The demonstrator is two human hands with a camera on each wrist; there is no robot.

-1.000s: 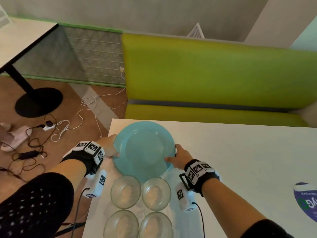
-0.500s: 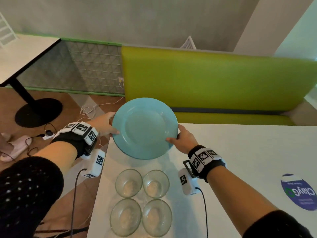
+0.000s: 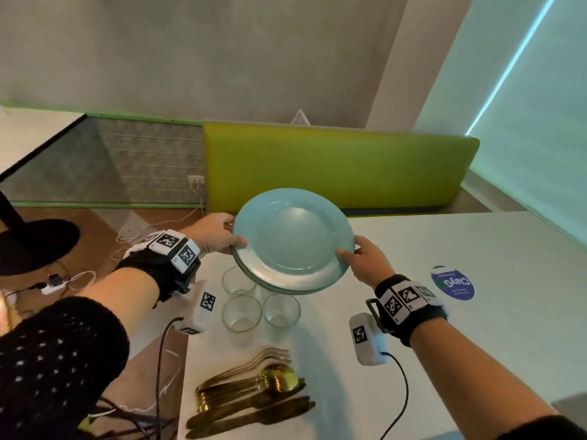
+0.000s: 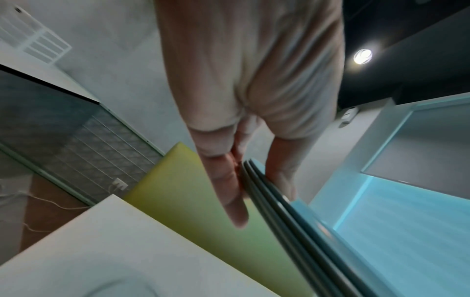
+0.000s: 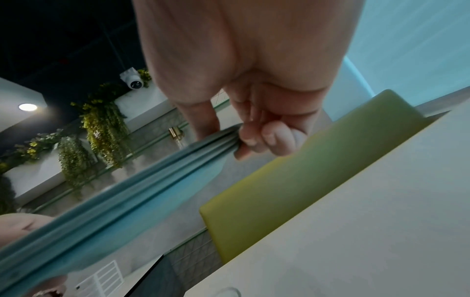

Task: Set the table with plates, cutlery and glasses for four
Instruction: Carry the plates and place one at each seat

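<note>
A stack of light blue plates (image 3: 292, 239) hangs in the air above the white table (image 3: 476, 328), tilted toward me. My left hand (image 3: 219, 233) grips its left rim, thumb on top and fingers under; the stacked rims (image 4: 267, 191) show several plates. My right hand (image 3: 359, 258) grips the right rim (image 5: 203, 152) the same way. Below the stack stand clear glasses (image 3: 241, 312), one partly hidden by the plates. Gold cutlery (image 3: 251, 389), forks, spoons and knives, lies piled near the table's front left.
A green bench (image 3: 333, 166) runs behind the table's far edge. A round blue sticker (image 3: 452, 284) sits on the table to the right. Cables (image 3: 133, 236) and a black table base (image 3: 35, 242) are on the floor at left.
Both hands have lifted the plate stack off the table and carried it up and to the right, away from the glasses. The head view has dropped back, bringing the cutlery into sight.
</note>
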